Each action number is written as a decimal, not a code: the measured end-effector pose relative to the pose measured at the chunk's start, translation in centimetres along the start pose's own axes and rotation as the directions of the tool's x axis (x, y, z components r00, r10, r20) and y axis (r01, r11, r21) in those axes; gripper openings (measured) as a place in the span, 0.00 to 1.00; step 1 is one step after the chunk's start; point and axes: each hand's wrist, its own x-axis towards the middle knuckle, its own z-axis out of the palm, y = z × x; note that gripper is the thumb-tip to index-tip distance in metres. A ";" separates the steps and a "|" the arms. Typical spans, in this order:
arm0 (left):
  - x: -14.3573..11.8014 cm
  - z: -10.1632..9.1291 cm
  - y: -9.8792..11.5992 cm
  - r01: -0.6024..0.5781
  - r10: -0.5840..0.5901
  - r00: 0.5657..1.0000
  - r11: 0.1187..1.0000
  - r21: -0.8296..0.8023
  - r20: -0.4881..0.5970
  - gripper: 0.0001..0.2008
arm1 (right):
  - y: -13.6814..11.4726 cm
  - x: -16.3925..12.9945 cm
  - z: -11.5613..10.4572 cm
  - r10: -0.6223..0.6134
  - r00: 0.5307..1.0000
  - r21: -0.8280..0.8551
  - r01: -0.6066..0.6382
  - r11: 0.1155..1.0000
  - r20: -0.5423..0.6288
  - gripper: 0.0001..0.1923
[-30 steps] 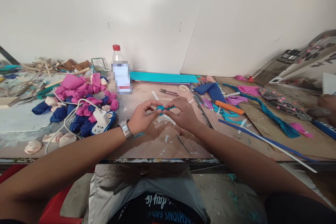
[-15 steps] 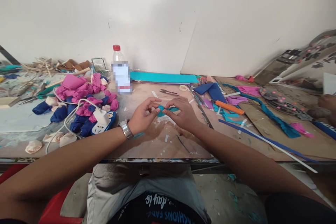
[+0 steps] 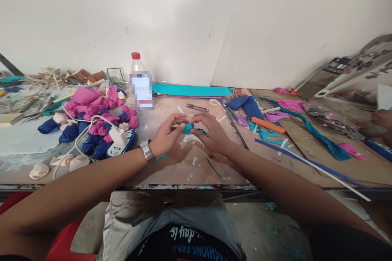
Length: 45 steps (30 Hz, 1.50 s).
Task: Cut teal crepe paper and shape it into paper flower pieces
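Observation:
Between my hands is a small turquoise crepe strip (image 3: 188, 129), gathered into a roll at one end; whether it is paper or cloth I cannot tell. My left hand (image 3: 167, 135) pinches the rolled end between thumb and fingers. My right hand (image 3: 212, 133) closes on the same strip from the other side, and a darker teal length shows by its thumb. Both hands hover just above the board, near the table's front. Partly, my fingers hide the roll. Below them lie small white scraps (image 3: 194, 161).
To the left, pink and navy rosettes (image 3: 88, 102) pile around a power strip (image 3: 122, 142) with a white cable. Behind stand a red-capped bottle (image 3: 137, 65) and a flat turquoise strip (image 3: 190, 90). Rightward lie snips (image 3: 197, 107), an orange-handled cutter (image 3: 267, 125) and another person's hand (image 3: 384, 121).
The turquoise piece has turned in my fingers and now shows a smooth, longer side instead of its small bunched end. My hands stay in nearly the same place.

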 end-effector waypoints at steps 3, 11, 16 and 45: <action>0.3 -0.3 0.3 -0.004 0.011 0.990 0.999 0.051 -0.139 0.16 | 0.3 -0.1 0.0 0.033 0.996 0.021 -0.031 0.999 -0.081 0.13; 0.5 -0.4 0.9 0.089 -0.077 0.989 0.992 0.090 -0.124 0.22 | 0.4 -0.1 0.1 0.046 0.992 0.030 -0.042 0.999 -0.120 0.12; 0.4 -0.2 0.9 0.099 -0.095 0.990 0.994 0.041 -0.100 0.22 | 0.3 -0.1 0.1 0.053 0.991 0.034 -0.049 0.998 -0.122 0.12; 0.3 -0.2 0.0 -0.017 0.018 1.000 0.999 0.033 -0.012 0.18 | 0.1 -0.1 -0.1 0.061 0.994 0.027 -0.059 0.998 -0.088 0.14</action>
